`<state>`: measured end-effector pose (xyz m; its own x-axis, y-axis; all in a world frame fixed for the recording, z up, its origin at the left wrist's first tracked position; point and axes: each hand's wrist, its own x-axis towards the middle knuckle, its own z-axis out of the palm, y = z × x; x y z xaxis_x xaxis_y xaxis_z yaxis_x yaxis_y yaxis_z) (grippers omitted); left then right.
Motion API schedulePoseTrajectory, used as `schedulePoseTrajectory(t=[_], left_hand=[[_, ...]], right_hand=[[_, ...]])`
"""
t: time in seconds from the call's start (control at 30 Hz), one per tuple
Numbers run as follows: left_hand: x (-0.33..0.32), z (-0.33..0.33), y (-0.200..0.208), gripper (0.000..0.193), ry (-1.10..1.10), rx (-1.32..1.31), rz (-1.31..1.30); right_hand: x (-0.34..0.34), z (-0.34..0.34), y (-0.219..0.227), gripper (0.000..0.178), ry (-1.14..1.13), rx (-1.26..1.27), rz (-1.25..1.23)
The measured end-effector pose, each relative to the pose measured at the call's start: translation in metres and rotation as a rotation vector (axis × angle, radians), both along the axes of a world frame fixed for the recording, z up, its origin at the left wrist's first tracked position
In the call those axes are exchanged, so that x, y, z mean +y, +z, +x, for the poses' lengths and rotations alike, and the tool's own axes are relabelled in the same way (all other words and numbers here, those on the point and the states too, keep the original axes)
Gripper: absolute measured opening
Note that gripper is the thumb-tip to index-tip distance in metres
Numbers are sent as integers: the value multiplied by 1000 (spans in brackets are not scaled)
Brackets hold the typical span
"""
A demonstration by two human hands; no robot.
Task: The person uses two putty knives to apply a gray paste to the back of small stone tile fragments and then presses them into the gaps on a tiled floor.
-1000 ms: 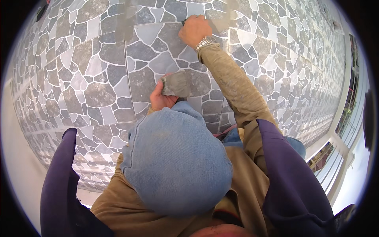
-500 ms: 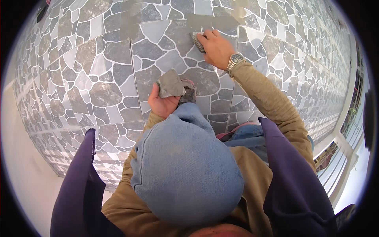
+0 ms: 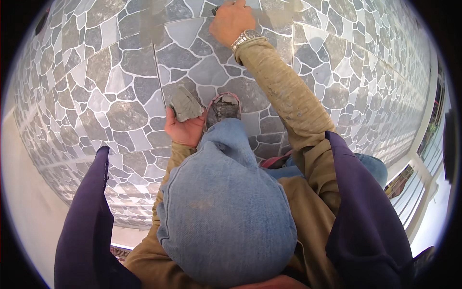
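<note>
My left hand [image 3: 184, 130] is beside my shoe, closed on the lower edge of a flat piece coated with grey mortar [image 3: 186, 105]. What lies under the mortar is hidden. My right hand [image 3: 233, 23] reaches to the far side of the floor, a metal watch on its wrist. Its fingers are bent round a small flat grey pad, of which only a dark edge [image 3: 214, 10] shows. That hand presses close to the stone-patterned tiles [image 3: 208, 71], near a tile joint. A dull grey film of grout [image 3: 278, 13] covers the tiles to its right.
My mortar-stained shoe [image 3: 224, 107] rests on the tiles between my hands, below my denim-covered knee [image 3: 226, 207]. Dark purple cloth flaps [image 3: 89, 212] hang at both sides. A pale wall [image 3: 29, 192] bounds the left, and a white railing [image 3: 411, 197] stands at the right.
My right hand has moved away from me and to the left with the pad. My left hand has shifted slightly left and down, still holding the mortar-coated piece.
</note>
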<state>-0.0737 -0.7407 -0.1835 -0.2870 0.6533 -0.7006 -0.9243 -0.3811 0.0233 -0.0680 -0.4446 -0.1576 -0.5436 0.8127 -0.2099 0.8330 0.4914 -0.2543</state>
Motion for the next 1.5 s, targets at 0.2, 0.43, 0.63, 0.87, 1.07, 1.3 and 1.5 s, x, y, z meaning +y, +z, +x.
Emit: schedulePoseTrajectory(t=[0.2,0.43,0.63,0.87,1.07,1.3,1.5], left_hand=[[-23,-22,-12,53,-15,163,96],[-4,-26,-1,47,-14,180,-3],[5,-39,7,48,-15,204,17],[2,-45,-11,51,-10,197,-1],[9,-40,-11,52,-41,208,-9],[-7,-37,-7,51,23,194,-21],[-34,-45,-5,50,59,227,-106]], right_hand=[[-34,-29,28,40,451,-3,-192],[-5,32,-22,44,553,154,329],[-31,72,1,51,607,129,54],[111,162,-12,40,-120,-73,193],[54,65,-29,49,-35,-29,60],[-50,-80,8,48,214,60,-190],[-69,-59,12,46,562,223,101]])
